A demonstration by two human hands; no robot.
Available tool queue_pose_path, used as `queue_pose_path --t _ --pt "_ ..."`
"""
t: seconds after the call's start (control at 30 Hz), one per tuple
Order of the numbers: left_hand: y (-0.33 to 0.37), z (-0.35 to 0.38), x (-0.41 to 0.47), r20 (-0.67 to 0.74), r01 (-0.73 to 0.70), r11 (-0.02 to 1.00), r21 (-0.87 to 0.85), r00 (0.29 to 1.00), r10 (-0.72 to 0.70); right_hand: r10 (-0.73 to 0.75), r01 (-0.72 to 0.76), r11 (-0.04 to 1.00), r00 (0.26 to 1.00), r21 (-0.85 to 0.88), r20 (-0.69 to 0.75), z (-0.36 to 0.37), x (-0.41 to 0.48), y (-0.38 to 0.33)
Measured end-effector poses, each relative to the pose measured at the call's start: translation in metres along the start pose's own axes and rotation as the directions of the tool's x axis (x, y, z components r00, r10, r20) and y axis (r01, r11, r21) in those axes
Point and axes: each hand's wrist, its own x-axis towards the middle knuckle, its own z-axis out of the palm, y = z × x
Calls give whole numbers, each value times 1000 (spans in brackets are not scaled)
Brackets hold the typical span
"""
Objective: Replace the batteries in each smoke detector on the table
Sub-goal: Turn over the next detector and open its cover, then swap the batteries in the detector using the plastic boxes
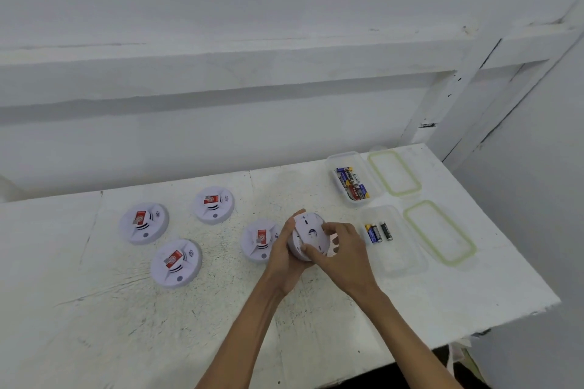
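The left hand cups the smoke detector from its left edge, fingers curled around the rim. The right hand grips the right side, thumb pressed on the upturned back face. The unit sits tilted over the desk, beside four other detectors. To the right, three batteries lie in an open box.

You've got one round white plastic smoke detector lifted and tilted, flat back towards you. Four matching red-labelled detectors lie face-up out at its 9 o'clock. A heap of black-and-yellow cylindrical batteries sits at 1 o'clock, three loose batteries at 3 o'clock.
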Motion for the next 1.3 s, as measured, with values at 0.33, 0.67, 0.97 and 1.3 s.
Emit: queue_pose_path --t 0.33,0.67,0.97,1.3 --pt "7 7 2 5 11 997 -79 1000 -10 -90 90 996 996 -18 10 -10 7 -8" --pt "6 5 -2 42 64 997 -52 997 -61 -56 54 998 996 27 65 -8 4 -13" --pt "16 -10 -5 -1 59 992 -108 998 -59 115 -114 956 993 272 11 -26 17 -11" --pt "30 -28 -10 66 17 989 -149 998 -7 210 -211 975 977 72 22 0 12 31"
